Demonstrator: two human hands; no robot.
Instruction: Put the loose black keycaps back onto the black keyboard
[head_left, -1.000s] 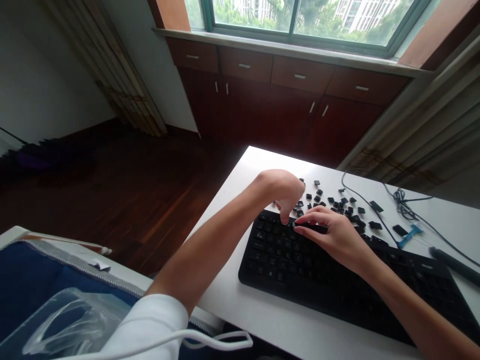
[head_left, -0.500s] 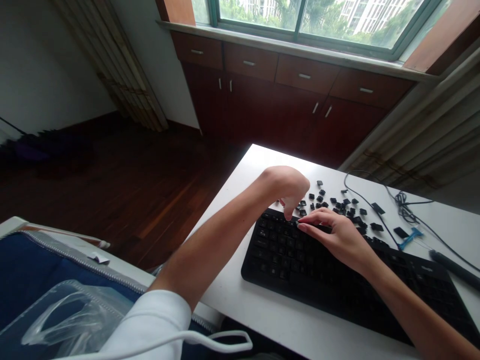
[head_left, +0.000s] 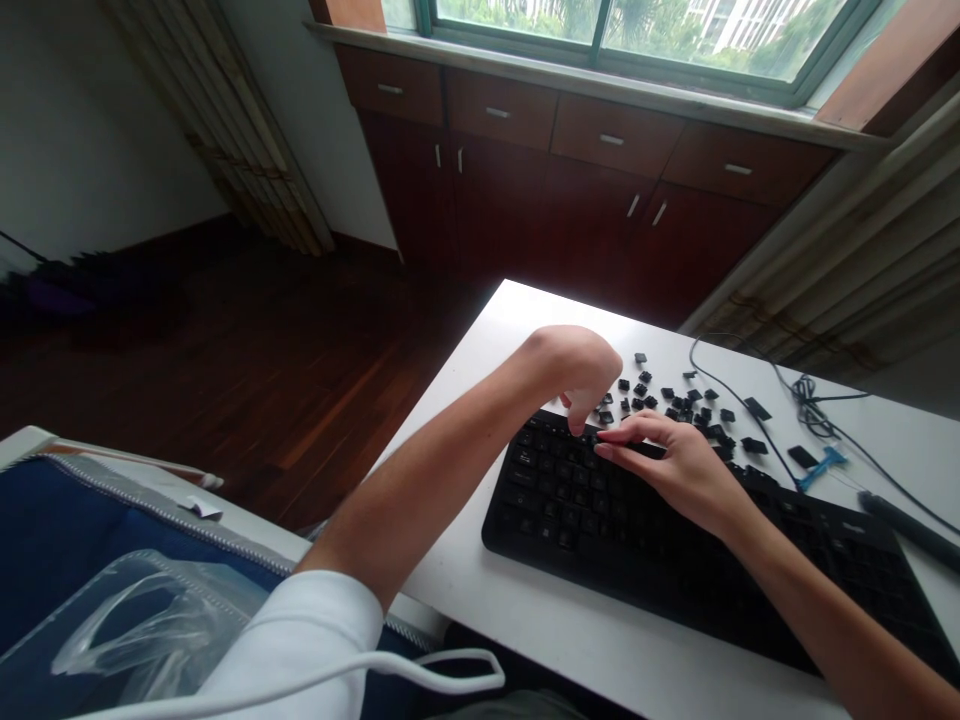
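Though fingertips are hidden, the left hand (head_left: pixel 577 375) is curled and the right hand (head_left: pixel 675 465) flattened on the keyboard (head_left: pixel 675 540); grip cannot be told.

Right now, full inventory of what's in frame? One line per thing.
keyboard: 1, black, on the white table, under both hands
loose keycaps: many, black, scattered on the table behind the keyboard
table: 1, white
cable: thin, dark, trailing across the table's far right
blue tool: 1, small, right of the keycaps
dark rod: 1, at the table's right edge
cabinet: wooden, reddish brown, under the window
plastic bag: 1, clear, on blue fabric, lower left
left hand: fingertips down on the keyboard's top rows
right hand: fingers on the keys, next to the left hand
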